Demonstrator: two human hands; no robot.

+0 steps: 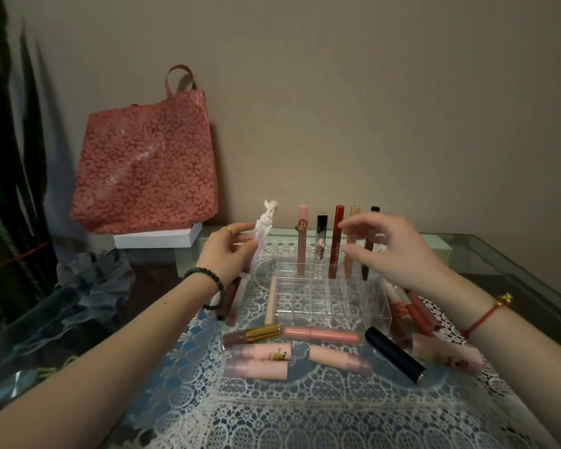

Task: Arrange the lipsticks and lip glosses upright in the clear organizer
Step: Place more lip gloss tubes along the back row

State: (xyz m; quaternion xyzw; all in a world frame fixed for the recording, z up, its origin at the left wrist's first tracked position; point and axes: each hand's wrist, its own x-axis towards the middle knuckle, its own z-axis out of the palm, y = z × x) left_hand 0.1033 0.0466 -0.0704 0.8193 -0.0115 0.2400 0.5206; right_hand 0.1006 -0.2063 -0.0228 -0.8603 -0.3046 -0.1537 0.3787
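Note:
The clear organizer (331, 306) sits on a lace mat, with several tall lip glosses standing upright in its back row, among them a pink one (302, 241) and a red one (335, 244). My left hand (230, 251) is shut on a white lip gloss with a sculpted cap (262, 226), held tilted just left of the organizer. Above the organizer's right back corner hovers my right hand (389, 247), fingers apart, holding nothing. Loose lipsticks lie in front: a gold-capped one (256, 333), a pink tube (321, 334), a black one (395, 354), and pink ones (259, 361).
A pink floral bag (146, 170) leans on the wall over a white box (157, 238) at the back left. More glosses lie left (232, 296) and right (412, 311) of the organizer. The glass table edge (515, 264) runs at right. A crumpled grey cloth (91, 280) lies at left.

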